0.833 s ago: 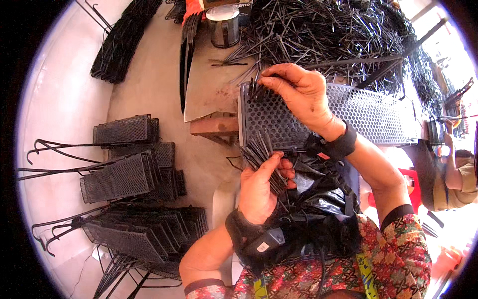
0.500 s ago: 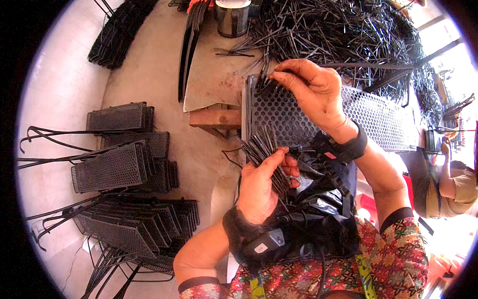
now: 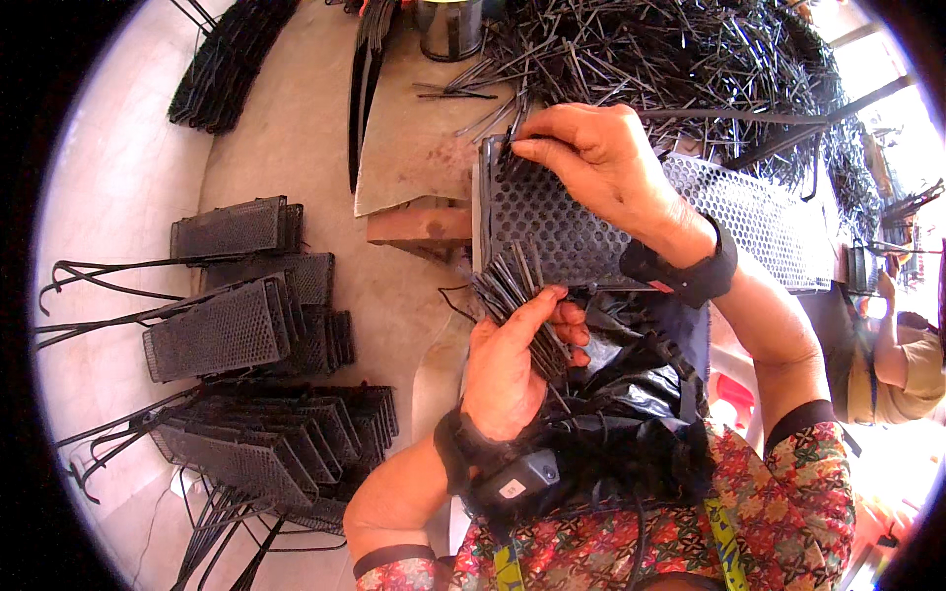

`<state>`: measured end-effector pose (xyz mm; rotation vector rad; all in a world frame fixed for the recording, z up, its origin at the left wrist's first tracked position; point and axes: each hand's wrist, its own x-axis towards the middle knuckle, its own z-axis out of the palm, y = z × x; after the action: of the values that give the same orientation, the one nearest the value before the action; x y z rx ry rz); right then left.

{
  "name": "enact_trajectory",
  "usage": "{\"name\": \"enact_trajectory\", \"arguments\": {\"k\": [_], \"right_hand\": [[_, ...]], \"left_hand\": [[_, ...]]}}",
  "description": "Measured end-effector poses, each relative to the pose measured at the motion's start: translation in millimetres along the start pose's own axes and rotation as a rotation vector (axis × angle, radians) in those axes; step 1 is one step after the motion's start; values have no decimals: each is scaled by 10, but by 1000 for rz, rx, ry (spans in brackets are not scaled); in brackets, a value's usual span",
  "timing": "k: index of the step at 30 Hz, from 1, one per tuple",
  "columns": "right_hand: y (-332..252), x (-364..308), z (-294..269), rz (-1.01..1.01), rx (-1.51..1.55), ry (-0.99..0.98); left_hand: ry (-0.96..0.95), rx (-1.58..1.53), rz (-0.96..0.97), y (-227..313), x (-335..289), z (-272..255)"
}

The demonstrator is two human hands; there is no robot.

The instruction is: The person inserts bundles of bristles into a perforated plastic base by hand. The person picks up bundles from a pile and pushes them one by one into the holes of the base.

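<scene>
A bundle of thin black strips (image 3: 510, 286) fans out of my left hand (image 3: 507, 369), whose fingers and thumb are wrapped round it over my lap. My right hand (image 3: 601, 163) pinches with thumb and forefinger at the far left corner of a black perforated metal tray (image 3: 567, 222). Between those fingertips is a short dark piece, apparently one of the strips; its lower end is hard to separate from the tray's edge. The tray lies in front of me, and a long black bar (image 3: 749, 116) runs out behind my right wrist.
A large heap of black strips (image 3: 670, 59) lies beyond the tray, beside a metal cup (image 3: 450, 30). Stacks of perforated trays with long handles (image 3: 222, 330) stand on the floor at left. A brick (image 3: 419, 227) is left of the tray. Another person (image 3: 907, 369) sits at far right.
My right hand has moved slightly left and away from me along the tray's corner, still pinched. The left hand keeps its hold on the bundle, almost in place.
</scene>
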<state>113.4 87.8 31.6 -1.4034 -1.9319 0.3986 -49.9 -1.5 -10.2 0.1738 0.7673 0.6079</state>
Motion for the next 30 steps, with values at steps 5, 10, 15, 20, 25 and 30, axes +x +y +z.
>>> {"name": "enact_trajectory", "arguments": {"k": [5,10,15,20,25,30], "right_hand": [[36,99,100,-310,-314,61],[-9,97,95,-305,-483,-46],[55,97,151,-429,-517,15],[52,141,108,-418,-477,-29],[99,164,132,-569,-447,1],[144,244,89,-605,-407,6]], "left_hand": [[12,21,1,9,-27,46],[-4,-32,54,67,-48,51],[138,40,290,349,-82,100],[191,201,389,631,12,-20],[338,437,364,649,297,-208],[388,614,384,600,459,-222]]}}
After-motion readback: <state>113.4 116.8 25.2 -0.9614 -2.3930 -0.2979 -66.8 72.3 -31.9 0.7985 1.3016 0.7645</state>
